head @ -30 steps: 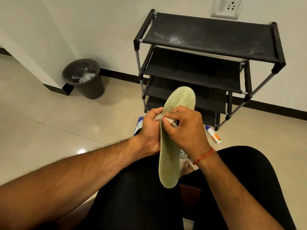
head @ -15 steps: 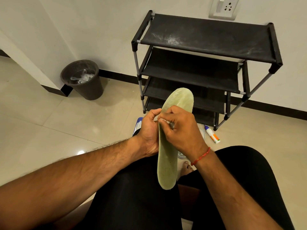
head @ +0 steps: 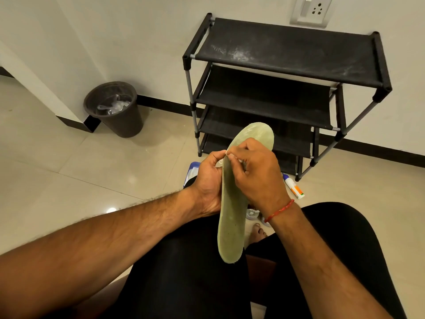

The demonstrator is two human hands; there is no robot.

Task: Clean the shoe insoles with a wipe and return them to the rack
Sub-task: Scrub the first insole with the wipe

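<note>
Mid-frame, the left hand (head: 208,180), gripping the green insole (head: 230,226), should brace it while the right hand (head: 257,173), pinching a barely visible wipe (head: 238,158), rubs along its edge.

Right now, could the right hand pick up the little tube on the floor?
Probably not yet: the right hand is busy pinching a wipe against the insole. The tube lies uncovered beside the rack.

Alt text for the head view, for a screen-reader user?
A seated person's left hand grips a pale green foam insole while the right hand pinches a small white wipe against its edge. Beyond stand a black four-shelf fabric rack and a dark round waste bin.
</note>
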